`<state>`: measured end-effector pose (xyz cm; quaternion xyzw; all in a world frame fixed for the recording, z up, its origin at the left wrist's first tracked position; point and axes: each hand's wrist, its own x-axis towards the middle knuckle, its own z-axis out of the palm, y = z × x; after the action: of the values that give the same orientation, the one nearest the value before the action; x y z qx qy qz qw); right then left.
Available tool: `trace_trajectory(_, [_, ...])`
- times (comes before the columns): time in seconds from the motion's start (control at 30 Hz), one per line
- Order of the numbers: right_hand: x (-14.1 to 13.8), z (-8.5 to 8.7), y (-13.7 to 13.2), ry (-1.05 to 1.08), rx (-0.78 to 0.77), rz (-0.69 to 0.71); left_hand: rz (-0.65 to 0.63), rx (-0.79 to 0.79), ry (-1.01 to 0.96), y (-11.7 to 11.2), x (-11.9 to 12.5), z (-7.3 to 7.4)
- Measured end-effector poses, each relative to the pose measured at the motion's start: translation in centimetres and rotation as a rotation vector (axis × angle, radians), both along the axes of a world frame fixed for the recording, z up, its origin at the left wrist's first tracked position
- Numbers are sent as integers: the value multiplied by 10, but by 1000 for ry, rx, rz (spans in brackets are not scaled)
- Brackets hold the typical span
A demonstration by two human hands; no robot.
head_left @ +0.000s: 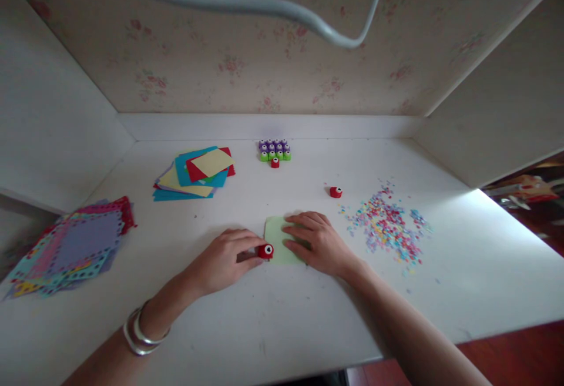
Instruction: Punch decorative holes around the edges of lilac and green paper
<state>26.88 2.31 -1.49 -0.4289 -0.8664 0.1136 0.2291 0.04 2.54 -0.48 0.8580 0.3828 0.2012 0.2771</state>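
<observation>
My left hand (pixel 231 259) pinches a small red craft punch (pixel 265 251) with a white, dark-marked top between thumb and fingers. The punch sits at the lower left corner of a light green sheet of paper (pixel 277 233). Spread over the right part of that sheet, my right hand (pixel 318 239) lies flat with its fingers apart, pressing the paper to the table. A second red punch (pixel 335 192) stands on its own, beyond my right hand. Whether the held punch is clamped over the paper's edge is too small to tell.
Purple and green punches (pixel 275 148) stand in rows at the back, a red punch (pixel 275 163) before them. Uncut coloured paper (pixel 180 189) is piled back left; punched sheets (pixel 83 245) lie far left. Paper confetti (pixel 388 221) is scattered at right. A white cable (pixel 220 3) hangs above.
</observation>
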Motion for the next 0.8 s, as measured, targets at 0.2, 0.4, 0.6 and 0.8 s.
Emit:
trace_trajectory(0.2, [0, 1, 0, 8, 12, 2, 2, -1, -1, 0, 1, 1])
trace_trajectory(0.4, [-1, 2, 0, 9, 10, 0, 6, 5, 1, 0, 1, 1])
trace_trajectory(0.6, [-1, 3, 0, 14, 3, -2, 2, -20, 6, 0, 2, 4])
trace_trajectory(0.8, [-1, 2, 0, 20, 7, -1, 31, -76, -1, -1, 0, 5])
